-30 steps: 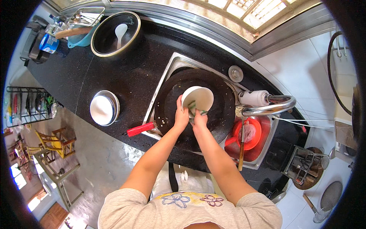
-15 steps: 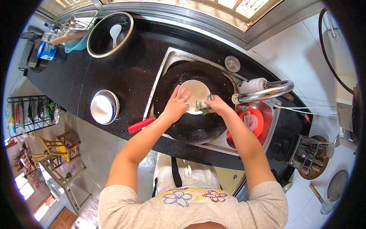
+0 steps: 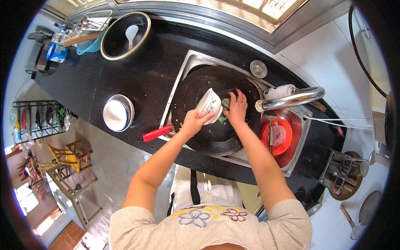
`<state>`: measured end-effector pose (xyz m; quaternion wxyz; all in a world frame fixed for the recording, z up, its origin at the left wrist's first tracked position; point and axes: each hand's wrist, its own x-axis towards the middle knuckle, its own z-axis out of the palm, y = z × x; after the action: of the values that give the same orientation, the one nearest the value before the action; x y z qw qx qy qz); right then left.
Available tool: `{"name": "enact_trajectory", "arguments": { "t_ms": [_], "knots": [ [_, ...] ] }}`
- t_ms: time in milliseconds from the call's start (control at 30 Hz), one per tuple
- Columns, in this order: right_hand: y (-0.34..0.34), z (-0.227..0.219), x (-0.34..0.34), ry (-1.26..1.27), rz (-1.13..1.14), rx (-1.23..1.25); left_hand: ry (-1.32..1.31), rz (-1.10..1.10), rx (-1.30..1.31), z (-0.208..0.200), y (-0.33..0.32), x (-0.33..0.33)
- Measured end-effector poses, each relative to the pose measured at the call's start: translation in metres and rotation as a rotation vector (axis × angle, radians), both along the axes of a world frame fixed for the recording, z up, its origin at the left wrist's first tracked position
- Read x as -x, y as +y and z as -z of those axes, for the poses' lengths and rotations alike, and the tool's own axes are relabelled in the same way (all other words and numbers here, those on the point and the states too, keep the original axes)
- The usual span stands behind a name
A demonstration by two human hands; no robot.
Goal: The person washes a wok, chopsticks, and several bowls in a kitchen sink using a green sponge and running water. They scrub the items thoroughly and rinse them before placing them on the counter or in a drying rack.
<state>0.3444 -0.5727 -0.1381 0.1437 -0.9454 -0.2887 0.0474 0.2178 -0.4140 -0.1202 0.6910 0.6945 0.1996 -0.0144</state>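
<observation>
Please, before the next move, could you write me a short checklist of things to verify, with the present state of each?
1. Left hand grips the small white patterned bowl: ok.
2. Right hand firmly holds the crumpled green-and-white cloth: cannot tell; the fingers look spread beside it.
3. Large round black wok lies beneath the bowl: ok.
4. Wok free of specks: not ok; small pale ones show.
5. Curved chrome tap stands clear of the bowl: ok.
6. Stacked round white bowls sit apart from both hands: ok.
</observation>
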Motion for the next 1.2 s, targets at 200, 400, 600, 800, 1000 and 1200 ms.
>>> {"name": "enact_trajectory", "arguments": {
  "t_ms": [200, 400, 600, 800, 1000, 1200],
  "knots": [
    [-0.009, 0.053, 0.020, -0.049, -0.126, 0.011, 0.088, -0.390, 0.304, -0.008, -0.014, -0.014],
    [-0.002, -0.002, 0.015, 0.283, 0.111, -0.575, 0.092, -0.424, 0.156, 0.010, -0.017, -0.018],
    [0.017, -0.076, 0.052, 0.154, -0.102, -0.677, 0.067, -0.410, 0.108, -0.002, -0.023, -0.031],
    [0.045, -0.069, 0.047, -0.072, -0.169, -0.481, -0.130, -0.328, 0.242, 0.032, -0.032, -0.031],
    [0.055, -0.030, -0.024, 0.506, 0.217, -0.336, -0.007, -0.177, 0.031, -0.002, -0.040, -0.019],
    [0.025, -0.014, -0.035, 1.419, 0.324, -0.853, 0.043, -0.496, 0.697, -0.014, -0.026, -0.014]
  ]
}}
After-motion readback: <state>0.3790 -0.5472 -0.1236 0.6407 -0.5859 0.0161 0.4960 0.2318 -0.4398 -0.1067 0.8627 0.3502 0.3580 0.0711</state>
